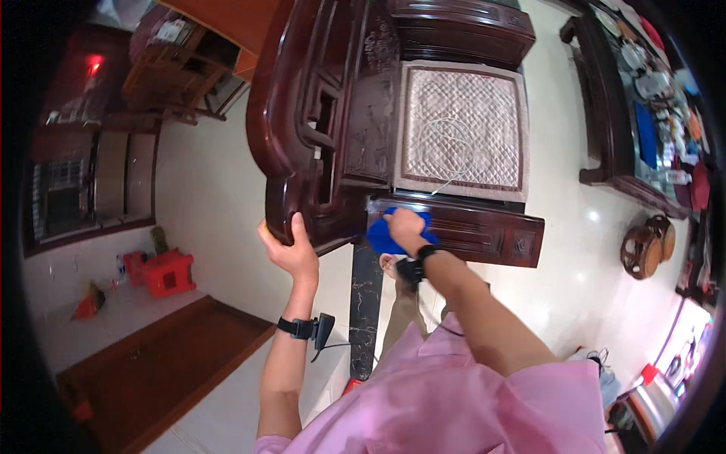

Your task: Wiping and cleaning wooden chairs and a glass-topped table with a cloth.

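Observation:
A dark red-brown carved wooden armchair (pixel 370 144) stands in front of me, its back on the left and a quilted beige seat cushion (pixel 491 113) on its seat. A thin white cable (pixel 451 144) lies loosely coiled on the cushion. My left hand (pixel 291 250) is wrapped round the lower corner of the chair's back, thumb on top. My right hand (pixel 407 227) presses a blue cloth (pixel 384 236) against the near armrest (pixel 476 231), close to where it meets the back. Part of the cloth is hidden beneath my fingers.
At the right, a long dark table (pixel 601 113) bears many small items, with a round wooden stool (pixel 641 251) near it. Red plastic crates (pixel 168 272) stand by the left wall. A brown wooden panel (pixel 162 363) lies lower left. My feet are close below the armrest.

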`<state>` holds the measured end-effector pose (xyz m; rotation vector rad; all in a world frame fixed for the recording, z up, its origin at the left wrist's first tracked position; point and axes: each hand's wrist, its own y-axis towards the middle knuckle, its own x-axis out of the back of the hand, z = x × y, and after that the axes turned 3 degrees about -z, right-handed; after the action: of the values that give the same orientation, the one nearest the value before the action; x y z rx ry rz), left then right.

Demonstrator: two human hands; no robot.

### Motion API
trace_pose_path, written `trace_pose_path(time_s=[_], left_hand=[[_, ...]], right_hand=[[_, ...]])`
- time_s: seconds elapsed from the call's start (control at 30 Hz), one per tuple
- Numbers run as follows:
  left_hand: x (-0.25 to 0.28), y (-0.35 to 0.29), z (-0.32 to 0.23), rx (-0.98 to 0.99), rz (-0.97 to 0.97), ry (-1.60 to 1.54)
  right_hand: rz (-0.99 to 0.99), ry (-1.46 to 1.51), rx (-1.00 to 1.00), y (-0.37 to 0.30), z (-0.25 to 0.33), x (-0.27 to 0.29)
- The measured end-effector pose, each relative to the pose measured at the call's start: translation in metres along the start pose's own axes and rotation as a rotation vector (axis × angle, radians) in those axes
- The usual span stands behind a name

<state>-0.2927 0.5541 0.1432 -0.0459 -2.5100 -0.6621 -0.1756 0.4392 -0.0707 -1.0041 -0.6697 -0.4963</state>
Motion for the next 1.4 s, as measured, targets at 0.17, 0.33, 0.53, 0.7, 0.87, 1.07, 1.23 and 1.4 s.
trace_pose_path(time_s=[0.17, 0.33, 0.53, 0.7, 0.87, 1.07, 1.23, 1.4], left_hand=[[0.004, 0.004, 0.006, -0.039, 0.002, -0.048], [0.005, 0.004, 0.008, -0.025, 0.063, -0.062], [0.007, 0.004, 0.006, -0.085, 0.037, -0.066], [0.004, 0.001, 0.006, -0.063, 0.051, -0.1], [0.001, 0.003, 0.009, -0.108, 0.011, -0.088], [0.0, 0.002, 0.008, -0.089, 0.045, -0.058], [0.002, 0.003, 0.011, -0.077, -0.007, -0.064], [0.001, 0.003, 0.011, -0.09, -0.038, -0.035]], right_hand=[[-0.074, 0.048, -0.059, -0.007, 0.011, -0.007], [-0.164, 0.037, -0.207, -0.031, -0.09, 0.036], [-0.319, 0.072, -0.693, -0.05, -0.218, 0.084], [-0.46, -0.057, -0.376, -0.032, -0.139, 0.041], [-0.322, -0.124, -0.038, 0.001, -0.008, -0.008], [-0.228, -0.375, 0.306, 0.013, -0.018, -0.004], [-0.173, -0.49, 0.272, -0.002, -0.098, 0.037], [-0.023, -0.648, 0.169, 0.001, -0.167, 0.084]])
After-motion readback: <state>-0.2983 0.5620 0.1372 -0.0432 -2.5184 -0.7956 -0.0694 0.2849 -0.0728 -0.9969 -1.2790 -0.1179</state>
